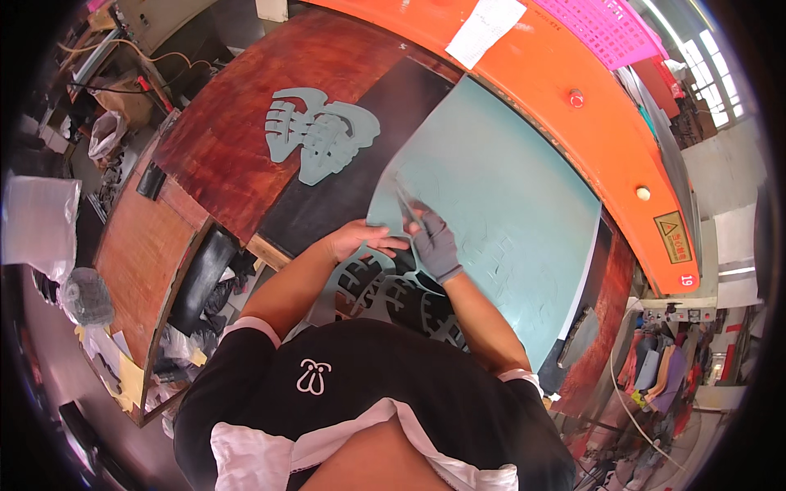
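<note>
A large pale blue-green sheet (508, 188) lies across the worktable in front of me. At its left near edge, my left hand (360, 239), bare, pinches the sheet with fairly straight fingers. My right hand (434, 245), in a grey fingerless glove, grips a slim pointed blade (404, 199) that points away from me over the sheet; its exact kind is blurred. Between my forearms hangs the sheet's cut-out remnant (354, 277), a web of thin strips around openings. Farther left, several cut pieces (327, 143) with slots lie in overlapping stacks on the table.
An orange machine beam (565, 90) arches across the far side, with a red knob (575, 98) and a paper note (487, 29). A pink basket (602, 29) sits on it. A wooden side table (139, 278) stands left. A dark curved piece (580, 337) lies at the table's right.
</note>
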`<control>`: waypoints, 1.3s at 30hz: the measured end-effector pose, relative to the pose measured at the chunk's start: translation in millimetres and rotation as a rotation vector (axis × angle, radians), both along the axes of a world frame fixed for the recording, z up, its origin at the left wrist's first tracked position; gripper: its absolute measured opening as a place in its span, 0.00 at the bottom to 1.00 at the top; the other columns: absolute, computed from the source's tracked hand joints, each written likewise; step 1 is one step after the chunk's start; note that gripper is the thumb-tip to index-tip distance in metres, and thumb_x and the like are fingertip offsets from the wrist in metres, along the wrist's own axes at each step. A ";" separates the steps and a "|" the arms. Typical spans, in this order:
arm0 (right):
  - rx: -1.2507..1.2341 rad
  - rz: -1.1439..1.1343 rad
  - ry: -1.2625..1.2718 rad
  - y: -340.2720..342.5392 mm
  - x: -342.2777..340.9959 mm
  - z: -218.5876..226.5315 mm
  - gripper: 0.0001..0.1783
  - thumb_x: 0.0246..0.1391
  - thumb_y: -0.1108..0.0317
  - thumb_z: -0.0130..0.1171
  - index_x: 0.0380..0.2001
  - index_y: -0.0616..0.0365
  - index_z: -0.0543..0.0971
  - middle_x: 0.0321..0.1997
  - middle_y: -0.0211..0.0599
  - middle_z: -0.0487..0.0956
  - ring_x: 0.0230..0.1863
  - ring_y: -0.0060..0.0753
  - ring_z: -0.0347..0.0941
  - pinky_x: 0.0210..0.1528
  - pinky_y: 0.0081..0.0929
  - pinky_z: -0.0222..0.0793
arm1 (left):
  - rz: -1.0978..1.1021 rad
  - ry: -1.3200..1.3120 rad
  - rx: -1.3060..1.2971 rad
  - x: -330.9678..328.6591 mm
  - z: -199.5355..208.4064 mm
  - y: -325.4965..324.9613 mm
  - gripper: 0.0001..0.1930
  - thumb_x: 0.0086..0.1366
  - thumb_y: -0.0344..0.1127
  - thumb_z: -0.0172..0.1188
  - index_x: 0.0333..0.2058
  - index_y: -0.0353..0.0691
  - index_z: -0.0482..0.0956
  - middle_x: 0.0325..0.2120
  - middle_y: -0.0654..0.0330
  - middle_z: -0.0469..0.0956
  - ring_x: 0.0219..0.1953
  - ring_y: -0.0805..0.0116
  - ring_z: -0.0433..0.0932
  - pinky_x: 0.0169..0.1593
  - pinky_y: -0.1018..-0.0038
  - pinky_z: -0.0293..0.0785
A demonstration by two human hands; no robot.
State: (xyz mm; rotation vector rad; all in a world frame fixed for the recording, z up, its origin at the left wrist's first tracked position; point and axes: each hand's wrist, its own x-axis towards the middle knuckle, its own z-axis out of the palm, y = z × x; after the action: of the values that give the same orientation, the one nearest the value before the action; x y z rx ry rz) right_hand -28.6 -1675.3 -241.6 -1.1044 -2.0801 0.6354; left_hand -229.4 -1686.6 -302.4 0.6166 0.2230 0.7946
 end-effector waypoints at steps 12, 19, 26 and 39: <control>-0.271 -0.784 0.593 159.8 105.5 95.1 0.20 0.53 0.57 0.53 0.29 0.69 0.74 0.27 0.40 0.73 0.29 0.31 0.70 0.30 0.33 0.68 | -0.075 0.532 0.060 -26.9 17.6 -1.4 0.23 0.64 0.43 0.52 0.53 0.35 0.66 0.39 0.50 0.80 0.45 0.66 0.76 0.48 0.68 0.66; -0.052 -0.836 0.648 178.9 112.5 193.1 0.19 0.56 0.57 0.51 0.29 0.66 0.75 0.30 0.40 0.75 0.31 0.29 0.72 0.29 0.30 0.73 | -0.120 0.588 0.120 -29.7 17.2 -0.4 0.24 0.64 0.45 0.52 0.54 0.38 0.66 0.38 0.52 0.80 0.44 0.66 0.76 0.48 0.70 0.66; 0.340 -0.496 0.113 93.5 145.6 220.4 0.17 0.60 0.56 0.49 0.34 0.60 0.76 0.30 0.33 0.76 0.31 0.32 0.73 0.37 0.32 0.69 | -0.100 0.584 0.040 -27.4 26.7 1.8 0.23 0.62 0.45 0.54 0.51 0.36 0.68 0.40 0.52 0.80 0.45 0.63 0.78 0.45 0.71 0.68; 0.130 -0.089 -0.186 -40.5 91.8 58.0 0.10 0.57 0.62 0.51 0.37 0.55 0.77 0.38 0.41 0.78 0.39 0.45 0.74 0.38 0.34 0.72 | -0.190 0.179 -0.274 78.9 85.7 -94.9 0.25 0.66 0.41 0.52 0.57 0.41 0.57 0.40 0.54 0.74 0.28 0.70 0.74 0.34 0.69 0.72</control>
State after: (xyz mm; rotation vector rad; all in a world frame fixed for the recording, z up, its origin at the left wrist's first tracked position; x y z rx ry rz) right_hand 63.2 -1715.8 -183.6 -1.2119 -2.1803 0.3605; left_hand -150.5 -1781.5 -216.7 0.4412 0.4232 0.5146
